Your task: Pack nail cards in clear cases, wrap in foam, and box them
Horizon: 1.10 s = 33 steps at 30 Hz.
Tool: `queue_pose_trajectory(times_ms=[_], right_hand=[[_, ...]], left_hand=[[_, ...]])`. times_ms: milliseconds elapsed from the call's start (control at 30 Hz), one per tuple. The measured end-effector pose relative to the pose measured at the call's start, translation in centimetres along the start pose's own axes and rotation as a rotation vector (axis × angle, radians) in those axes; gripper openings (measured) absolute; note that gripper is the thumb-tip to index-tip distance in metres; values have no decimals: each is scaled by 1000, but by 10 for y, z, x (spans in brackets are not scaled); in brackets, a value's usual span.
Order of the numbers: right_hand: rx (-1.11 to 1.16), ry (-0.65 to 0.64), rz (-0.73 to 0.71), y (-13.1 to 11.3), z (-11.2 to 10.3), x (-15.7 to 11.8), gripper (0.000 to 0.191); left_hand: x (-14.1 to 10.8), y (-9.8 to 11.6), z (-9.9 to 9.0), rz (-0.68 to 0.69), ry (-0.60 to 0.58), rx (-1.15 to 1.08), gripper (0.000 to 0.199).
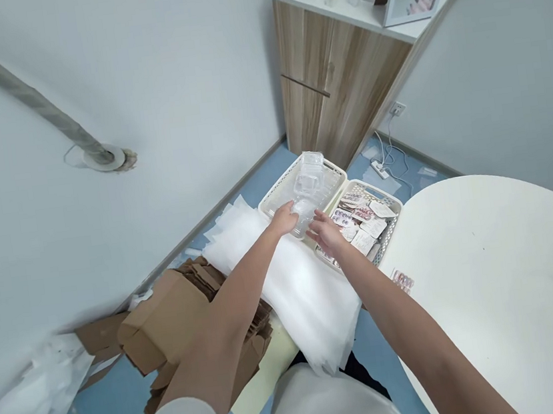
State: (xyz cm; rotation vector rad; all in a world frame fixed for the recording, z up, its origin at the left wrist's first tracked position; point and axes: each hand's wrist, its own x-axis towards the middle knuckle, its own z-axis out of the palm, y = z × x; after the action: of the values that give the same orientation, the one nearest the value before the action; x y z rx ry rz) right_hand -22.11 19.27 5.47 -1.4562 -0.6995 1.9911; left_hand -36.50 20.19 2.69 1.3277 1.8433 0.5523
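Observation:
My left hand (284, 219) is closed on the edge of a clear plastic box (302, 213), held over the near end of a white basket (275, 192). More clear plastic boxes (310, 172) are stacked inside that basket. Close to the held box, on its right, is my right hand (326, 233), its fingers apart and nothing visible in them. Beside and partly under that hand stands a second white basket (395, 220), filled with cards (374, 227), some bearing what look like press-on nails.
White foam sheets (307, 290) lie below my forearms, next to flattened cardboard boxes (169, 314). A round white table (508, 286) stands at right with a small nail set (402, 281) on its edge. Behind the baskets are a wooden cabinet (324, 60) and a power strip (379, 169).

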Motion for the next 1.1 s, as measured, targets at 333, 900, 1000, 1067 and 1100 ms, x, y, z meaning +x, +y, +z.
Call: queue_pose_trajectory(times_ms=[333, 900, 1000, 1067, 1100], right_hand=[[11, 63, -104, 10, 0, 12, 52], [1, 169, -436, 6, -107, -102, 53], [-76, 153, -407, 4, -159, -146, 50], [-144, 148, -388, 5, -197, -174, 46], [-170, 145, -383, 8, -215, -187, 44]], left_hand=[[-5, 6, 3, 14, 136, 56, 41], [-98, 92, 74, 59, 207, -634, 37], [-130, 118, 95, 142, 32, -664, 37], [-149, 135, 115, 185, -84, -648, 38], [-158, 144, 126, 202, -138, -638, 39]])
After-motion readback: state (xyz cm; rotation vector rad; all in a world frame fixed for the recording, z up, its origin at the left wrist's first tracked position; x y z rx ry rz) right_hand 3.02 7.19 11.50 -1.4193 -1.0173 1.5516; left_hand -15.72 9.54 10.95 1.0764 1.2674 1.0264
